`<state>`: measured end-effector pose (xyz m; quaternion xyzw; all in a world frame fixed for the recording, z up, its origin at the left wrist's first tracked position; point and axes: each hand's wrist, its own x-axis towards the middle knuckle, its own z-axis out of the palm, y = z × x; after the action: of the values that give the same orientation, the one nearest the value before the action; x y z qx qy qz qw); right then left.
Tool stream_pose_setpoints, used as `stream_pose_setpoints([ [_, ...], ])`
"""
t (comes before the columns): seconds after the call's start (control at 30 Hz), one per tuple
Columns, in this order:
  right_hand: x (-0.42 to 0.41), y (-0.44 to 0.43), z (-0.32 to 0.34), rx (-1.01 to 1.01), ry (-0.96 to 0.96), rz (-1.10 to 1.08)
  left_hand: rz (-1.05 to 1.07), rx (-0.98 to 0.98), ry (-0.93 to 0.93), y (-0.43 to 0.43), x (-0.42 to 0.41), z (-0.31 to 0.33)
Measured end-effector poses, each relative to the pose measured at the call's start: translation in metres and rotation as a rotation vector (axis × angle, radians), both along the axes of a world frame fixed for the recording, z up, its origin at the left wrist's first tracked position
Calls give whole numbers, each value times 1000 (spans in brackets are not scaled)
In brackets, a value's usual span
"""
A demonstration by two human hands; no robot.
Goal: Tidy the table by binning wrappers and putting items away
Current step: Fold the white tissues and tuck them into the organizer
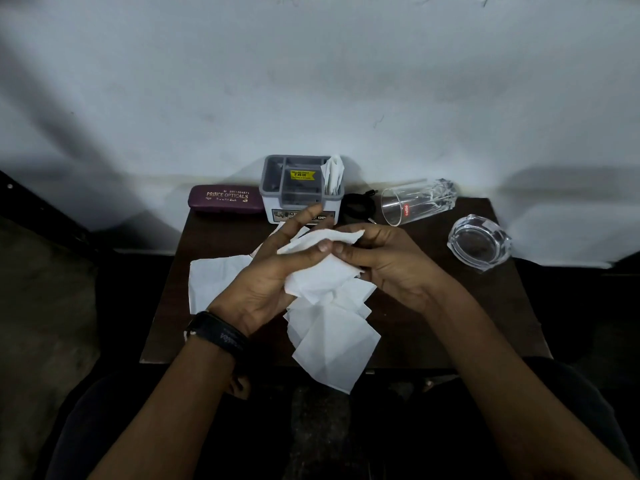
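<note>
One small dark brown wooden table (433, 306) fills the middle of the frame, set against a pale wall. White paper tissues lie on it. One flat sheet (211, 282) is at centre left, and an overlapping pile (332, 344) hangs over the near edge at lower centre; I cannot count its sheets.

Two hands meet at the centre. The left hand (273, 271) pinches one crumpled white tissue (322, 275) under its thumb, and the right hand (388, 261) grips the same tissue with curled fingers.

Along the back edge, above the hands, stands one grey plastic compartment organiser (268, 188) with one folded tissue (332, 174) upright in its right slot. Right of it lie one clear drinking glass (415, 202) on its side and one clear glass ashtray (479, 242). One maroon spectacle case (225, 199) lies left of the organiser. One black cable (358, 206) lies between the organiser and the glass. One black wristband (218, 332) sits on the left wrist.
</note>
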<state>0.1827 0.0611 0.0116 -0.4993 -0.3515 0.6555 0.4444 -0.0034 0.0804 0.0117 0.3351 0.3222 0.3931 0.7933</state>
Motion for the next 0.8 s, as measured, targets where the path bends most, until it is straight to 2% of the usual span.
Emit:
stream_pose_setpoints([
  [0.13,-1,3,-4,63,-265,-13,-64,72,57,0,0,-6],
  [0.23,2,3,-6,71,-330,1,-29,64,85,3,-1,-8],
  [0.33,11,5,-6,14,-296,-49,61,65,150,5,-2,-4],
  [0.37,17,7,-8,20,-365,-63,114,53,175,7,-3,-4],
  [0.47,43,11,-22,61,-925,-4,269,96,404,12,-9,-8],
  [0.53,48,11,-32,65,-1158,109,303,194,631,12,-11,-11],
  [0.6,41,8,-41,-6,-1241,173,298,227,740,11,-11,-14],
  [0.67,29,7,-48,-47,-1329,149,292,201,760,10,-12,-16],
  [0.73,17,7,-44,56,-1437,59,317,192,775,12,-15,-17],
  [0.8,7,6,-36,275,-1341,88,350,188,774,15,-20,-18],
])
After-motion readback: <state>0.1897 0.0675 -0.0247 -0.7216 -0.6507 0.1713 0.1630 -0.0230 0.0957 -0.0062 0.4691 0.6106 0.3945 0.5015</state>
